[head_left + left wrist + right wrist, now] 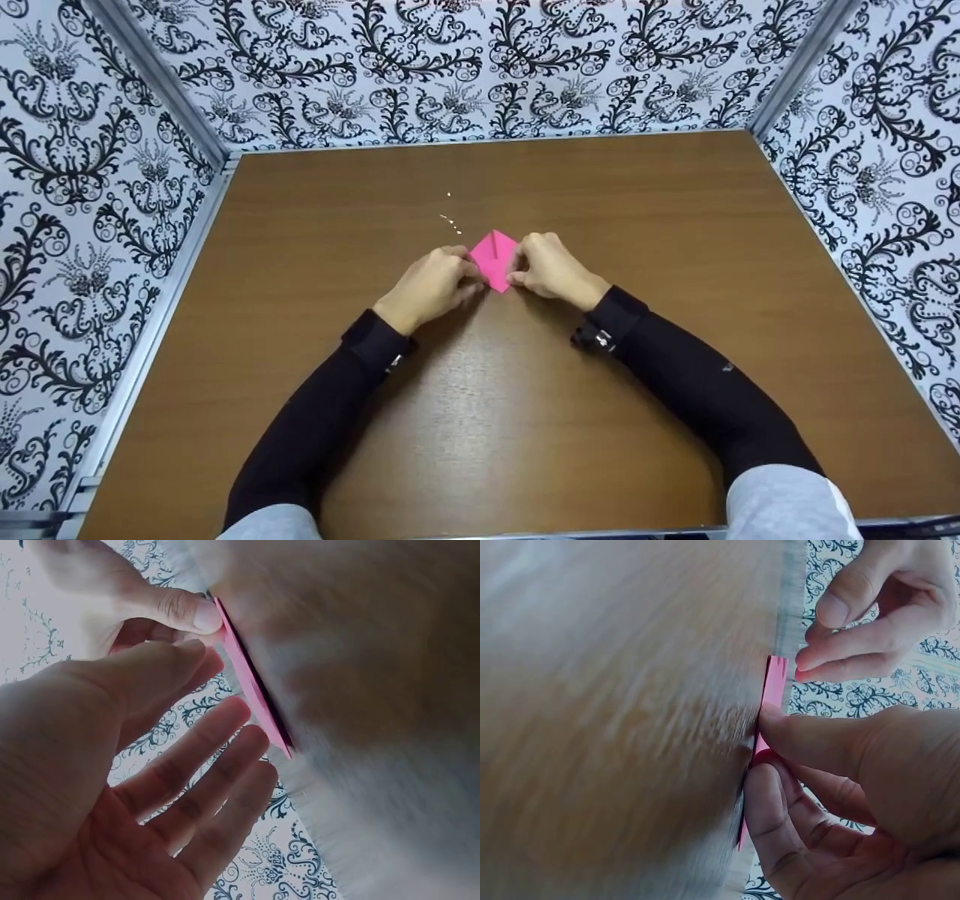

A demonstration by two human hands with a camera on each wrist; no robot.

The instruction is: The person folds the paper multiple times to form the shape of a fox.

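Observation:
A small folded sheet of pink paper (492,264) lies flat on the brown table, one corner pointing away, with a darker line down its upper half. At its right edge my right hand (555,268) pinches it between thumb and fingers; the right wrist view shows the thumb (810,741) against the paper's edge. My left hand (435,283) is at the left corner. Both wrist views show its fingers (217,791) loosely extended and slightly apart from the paper, gripping nothing. From the side, the paper (251,686) looks thin and layered.
Several tiny white scraps (450,220) lie on the wooden table (637,195) beyond the left hand. White panels with black scrollwork (480,75) stand at the back and both sides, joined by metal rails (154,82). Dark sleeves with wrist cameras (600,339) cover both forearms.

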